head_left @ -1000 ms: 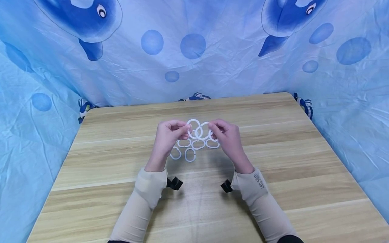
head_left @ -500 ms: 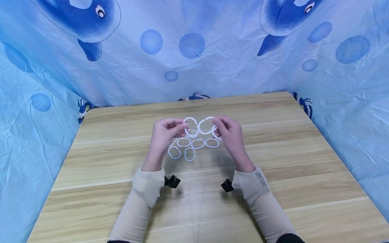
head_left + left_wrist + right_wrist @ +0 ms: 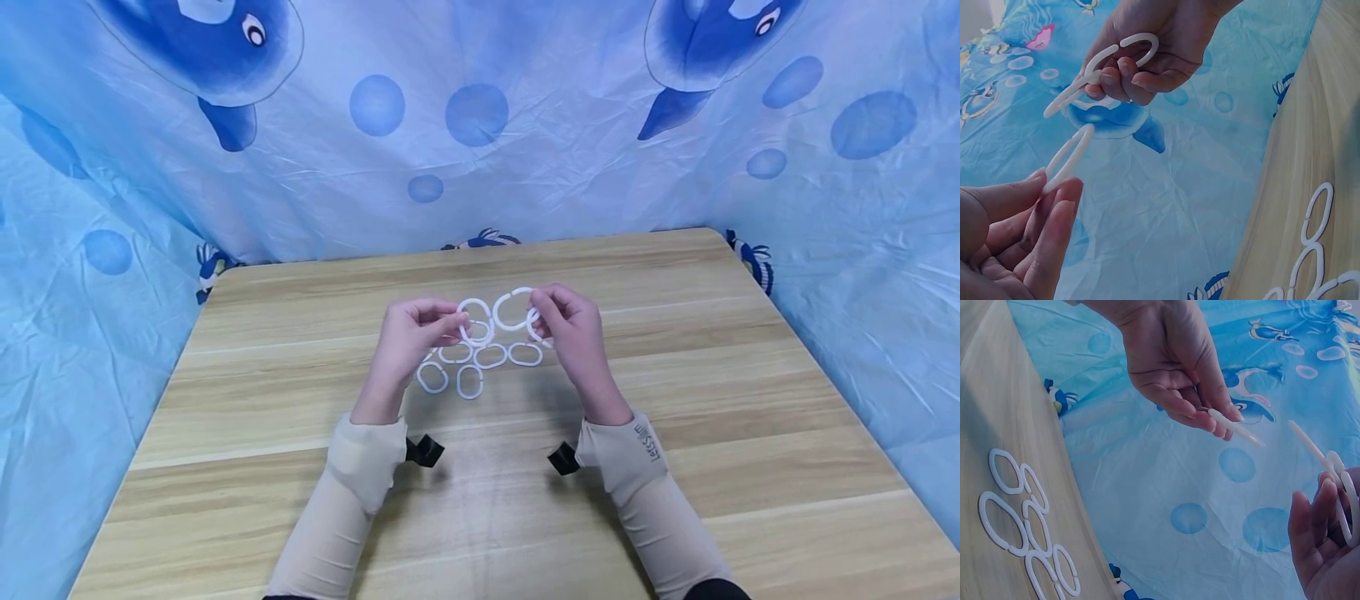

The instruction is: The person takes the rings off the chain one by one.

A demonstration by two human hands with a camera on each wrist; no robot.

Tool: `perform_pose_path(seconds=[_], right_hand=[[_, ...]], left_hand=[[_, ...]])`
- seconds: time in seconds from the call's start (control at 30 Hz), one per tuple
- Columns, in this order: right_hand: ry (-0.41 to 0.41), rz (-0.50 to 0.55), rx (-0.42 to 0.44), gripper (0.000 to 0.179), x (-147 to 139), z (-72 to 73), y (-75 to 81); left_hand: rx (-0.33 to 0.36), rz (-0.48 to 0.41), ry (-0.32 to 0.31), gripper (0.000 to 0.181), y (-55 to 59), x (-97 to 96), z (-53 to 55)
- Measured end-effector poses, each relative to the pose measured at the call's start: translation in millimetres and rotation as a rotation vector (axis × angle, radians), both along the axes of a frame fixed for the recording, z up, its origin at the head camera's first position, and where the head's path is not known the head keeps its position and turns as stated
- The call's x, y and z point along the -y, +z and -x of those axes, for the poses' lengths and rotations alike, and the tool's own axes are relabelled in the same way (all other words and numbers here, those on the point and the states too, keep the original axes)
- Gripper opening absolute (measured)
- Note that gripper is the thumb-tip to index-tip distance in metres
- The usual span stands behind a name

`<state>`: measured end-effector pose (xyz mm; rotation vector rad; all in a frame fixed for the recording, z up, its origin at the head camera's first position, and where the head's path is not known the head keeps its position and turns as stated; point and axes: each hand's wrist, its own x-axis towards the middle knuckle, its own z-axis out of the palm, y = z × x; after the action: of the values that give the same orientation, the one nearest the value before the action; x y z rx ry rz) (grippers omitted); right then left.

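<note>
My left hand [image 3: 405,346] pinches a white plastic oval link [image 3: 474,301] between thumb and fingers at its left side. In my right hand [image 3: 576,337] are two white links joined together: one link [image 3: 496,312] points towards the left hand, the other link [image 3: 528,327] hangs at the fingers. A small gap shows in the upper edge of the forward link. Both hands are raised over the table. In the left wrist view, the left-hand link [image 3: 1075,156] stands apart from the right hand's pair.
Several more white oval links [image 3: 469,398] lie grouped on the wood-grain table [image 3: 225,467], below and between the hands. A blue curtain [image 3: 525,183] printed with sea animals hangs behind the table and at both sides.
The left-hand link and the right hand's forward link overlapped in the head view earlier; now they are side by side. My right hand has moved slightly right, and the forward link's gap has come into view.
</note>
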<state>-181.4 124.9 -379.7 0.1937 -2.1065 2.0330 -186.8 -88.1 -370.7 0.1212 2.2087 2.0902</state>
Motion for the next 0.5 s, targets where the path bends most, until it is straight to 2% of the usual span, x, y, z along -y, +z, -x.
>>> perform_pose_path(seconds=[0.1, 0.3, 0.5], right_hand=[[0.003, 0.006, -0.002, 0.025, 0, 0.2, 0.0], [0.003, 0.016, -0.004, 0.023, 0, 0.2, 0.5], [0.004, 0.018, -0.003, 0.025, 0, 1.2, -0.6]], left_hand=[[0.017, 0.033, -0.032, 0.026, -1.5, -1.6, -1.1], [0.008, 0.116, -0.077, 0.023, -7.4, -6.6, -1.3], [0.048, 0.153, -0.112, 0.023, -16.0, -11.8, -1.5]])
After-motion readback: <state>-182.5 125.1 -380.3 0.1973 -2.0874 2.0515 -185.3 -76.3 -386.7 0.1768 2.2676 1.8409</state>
